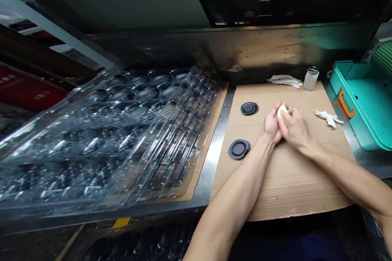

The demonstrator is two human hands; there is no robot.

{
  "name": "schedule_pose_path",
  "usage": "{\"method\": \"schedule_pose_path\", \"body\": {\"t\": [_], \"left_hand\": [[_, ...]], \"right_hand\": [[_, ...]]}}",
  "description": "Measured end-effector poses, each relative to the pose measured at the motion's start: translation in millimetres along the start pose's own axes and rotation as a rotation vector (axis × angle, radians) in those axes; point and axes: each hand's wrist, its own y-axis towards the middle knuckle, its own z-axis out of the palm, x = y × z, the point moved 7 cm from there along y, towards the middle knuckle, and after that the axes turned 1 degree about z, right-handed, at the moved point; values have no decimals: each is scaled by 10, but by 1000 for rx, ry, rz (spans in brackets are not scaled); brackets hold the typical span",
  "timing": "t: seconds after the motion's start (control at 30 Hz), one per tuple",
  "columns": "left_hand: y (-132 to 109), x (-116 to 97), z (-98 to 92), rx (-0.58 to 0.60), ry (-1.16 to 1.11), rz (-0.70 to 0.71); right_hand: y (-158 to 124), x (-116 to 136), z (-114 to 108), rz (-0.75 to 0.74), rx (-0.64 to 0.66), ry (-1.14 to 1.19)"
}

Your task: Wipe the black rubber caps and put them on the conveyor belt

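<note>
Over the cardboard sheet (pixel 294 183), my left hand (pixel 271 124) and my right hand (pixel 294 126) are together. My right fingers press a small cream-white wad (pixel 281 110), perhaps cloth, against the left hand. The left fingers are curled up around it; whatever else lies in that palm is mostly hidden, though a dark edge shows beside the wad and under the wrist. To the left of the hands, two black round lid-like parts (pixel 249 108) lie flat on the cardboard, the nearer disc (pixel 239 149) close to my left forearm.
Stacked clear plastic trays (pixel 147 142) with dark round parts fill the left side. At the back stands a small bottle (pixel 311 78) with a metal top beside a white glove (pixel 285 80). Another white glove (pixel 329 118) lies right, near a teal bin (pixel 364 118) with an orange handle.
</note>
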Motion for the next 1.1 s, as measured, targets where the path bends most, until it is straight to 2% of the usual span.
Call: {"method": "schedule_pose_path", "body": {"t": [0.13, 0.23, 0.33, 0.43, 0.5, 0.7, 0.87, 0.97, 1.03, 1.1], "left_hand": [[20, -1, 15, 20, 26, -5], [46, -24, -25, 7, 46, 4], [73, -53, -50, 33, 64, 11], [87, -21, -57, 30, 103, -30], [80, 11, -38, 21, 103, -54], [-74, 18, 90, 76, 11, -105], [-124, 37, 101, 105, 66, -202], [-49, 17, 31, 64, 57, -213], [10, -30, -33, 26, 76, -177], [43, -70, -82, 5, 126, -145]], "right_hand": [[21, 31, -28, 53, 62, -49], [54, 19, -42, -5, 88, -46], [112, -243, -45, 80, 126, -83], [155, -509, -124, 146, 40, -58], [148, -590, -150, 163, -19, -25], [106, -482, -78, 120, -74, 102], [167, -562, -323, 188, -210, 233], [166, -504, -442, 192, -115, 406], [122, -293, -458, 48, 27, 448], [28, -32, -438, -176, 151, 407]]}}
